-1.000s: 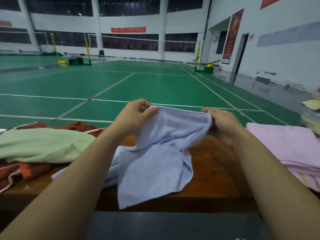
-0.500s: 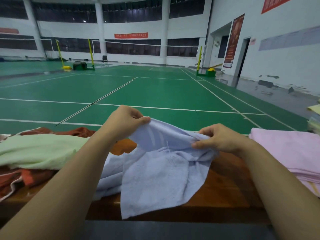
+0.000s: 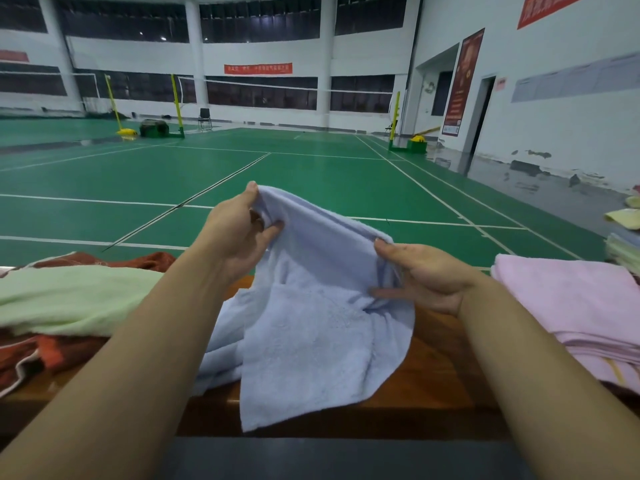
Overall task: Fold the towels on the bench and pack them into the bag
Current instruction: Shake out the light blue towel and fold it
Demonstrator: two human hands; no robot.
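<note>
A light blue towel (image 3: 311,323) hangs between my hands over the brown wooden bench (image 3: 440,372). My left hand (image 3: 239,233) pinches its upper left edge, raised above the bench. My right hand (image 3: 426,275) grips the upper right edge, lower and nearer to me. The towel's lower part drapes onto the bench and over its front edge. A pale green towel (image 3: 69,296) lies at the left on a red-brown towel (image 3: 27,355). Folded pink towels (image 3: 575,306) are stacked at the right. No bag is in view.
More folded yellow, blue and green towels (image 3: 623,237) pile up at the far right edge. Beyond the bench stretches a green badminton court (image 3: 311,174) with net posts and a white wall on the right. A dark floor strip lies below the bench front.
My left hand has risen with its corner of the blue towel. My right hand has dropped and turned palm up, bunching the right edge. The head view has tilted up slightly.
</note>
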